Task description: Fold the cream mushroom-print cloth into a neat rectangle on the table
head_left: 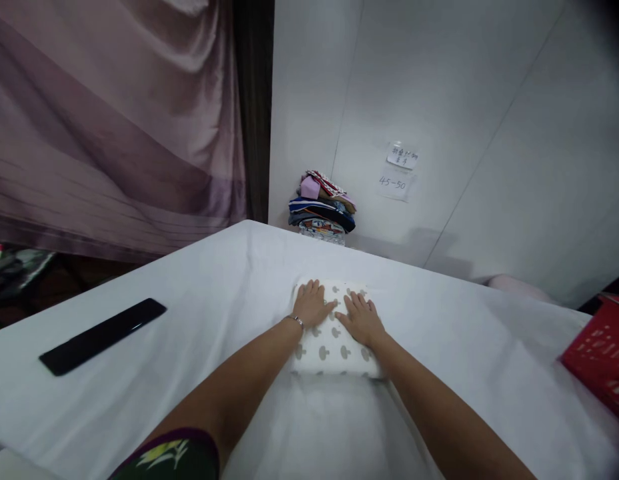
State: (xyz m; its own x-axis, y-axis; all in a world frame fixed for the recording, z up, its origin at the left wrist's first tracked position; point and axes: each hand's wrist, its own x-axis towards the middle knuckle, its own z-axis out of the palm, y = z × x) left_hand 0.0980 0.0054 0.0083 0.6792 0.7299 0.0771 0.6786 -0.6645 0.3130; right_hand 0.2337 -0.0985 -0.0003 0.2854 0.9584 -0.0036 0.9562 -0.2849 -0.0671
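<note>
At the far left hangs one mauve curtain (114, 120), drawn in folds behind the white-covered surface (199, 293). On the left part of that surface lies one long, flat black bar (103, 335), set at a slant and well apart from the hands. At the bottom edge one dark sleeve (172, 457) with a green and yellow print covers the upper left arm.

Near the middle lies one folded cloth (332, 343), white with small grey shapes, flat on the surface a little way in from the far edge. Both hands are on it. The left hand (310, 305) lies palm down on the cloth's far left part, flat, with the fingers lightly spread and gripping nothing; one thin bracelet (296, 321) circles its wrist. The right hand (360, 318) lies just beside it on the cloth's right part, also flat and palm down, with the fingers stretched forward and nothing gripped. The two hands are close together, thumbs nearly meeting over the cloth's middle.

Beyond the cloth, at the far corner against the pale wall (489, 100), stands one stack of folded clothes (322, 207) in mixed colours. To its right two paper notes are stuck to the wall, an upper note (402, 156) and a lower note (392, 183), one right above the other. At the far right edge one red basket (597, 357) with slotted sides is partly in view.
</note>
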